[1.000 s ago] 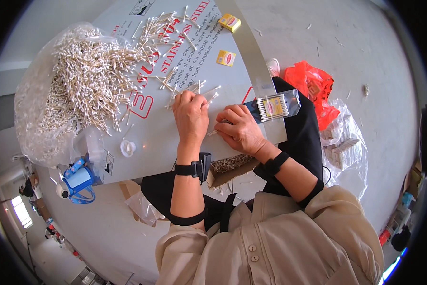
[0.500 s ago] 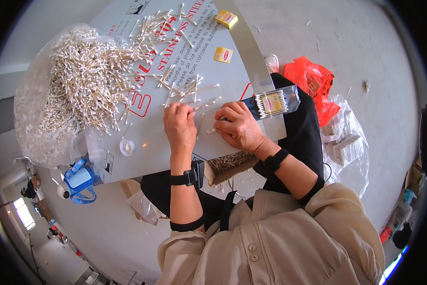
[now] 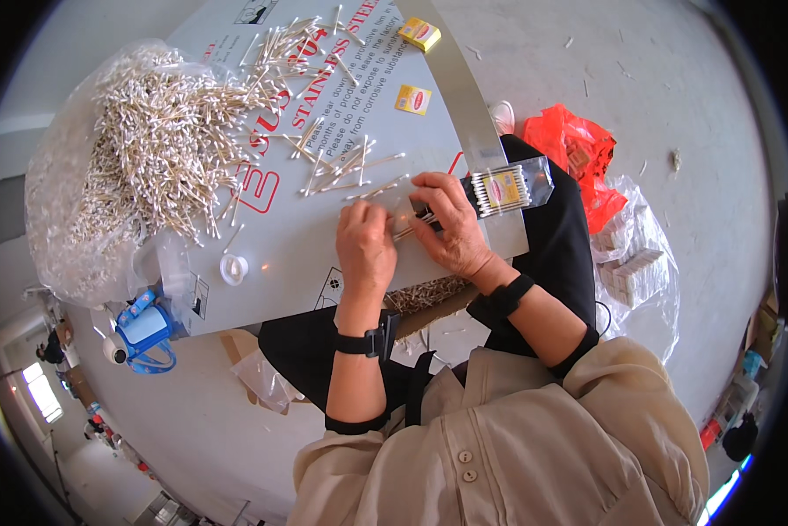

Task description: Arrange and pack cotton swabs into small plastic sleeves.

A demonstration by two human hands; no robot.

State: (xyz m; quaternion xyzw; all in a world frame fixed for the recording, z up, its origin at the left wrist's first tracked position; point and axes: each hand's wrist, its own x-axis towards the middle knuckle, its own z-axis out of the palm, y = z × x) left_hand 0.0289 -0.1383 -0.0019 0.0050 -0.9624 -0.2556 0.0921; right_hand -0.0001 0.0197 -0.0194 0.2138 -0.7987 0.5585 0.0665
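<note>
My right hand [image 3: 451,226] is closed, thumb and fingers pinching a few cotton swabs [image 3: 402,233] whose white tips point toward my left hand. Beside it, my left hand [image 3: 367,250] has its fingers curled and pressed together; what lies in them is hidden. Loose cotton swabs [image 3: 346,167] are scattered on the table just beyond both hands. To the right of my right hand, at the table edge, lies a clear packet [image 3: 502,188] holding a row of swabs and a yellow card.
On the left, a large clear bag [image 3: 61,202] spills a heap of swabs onto the metal-sheet table [image 3: 289,263]. Yellow cards [image 3: 413,100] and a small stack of them [image 3: 420,34] lie farther off. A white round cap [image 3: 234,269], blue bottle [image 3: 144,329] and red bag [image 3: 569,149] are around.
My left hand has moved right, close to my right hand. My right hand's fingers have shifted slightly, and the swabs in it are raised a little.
</note>
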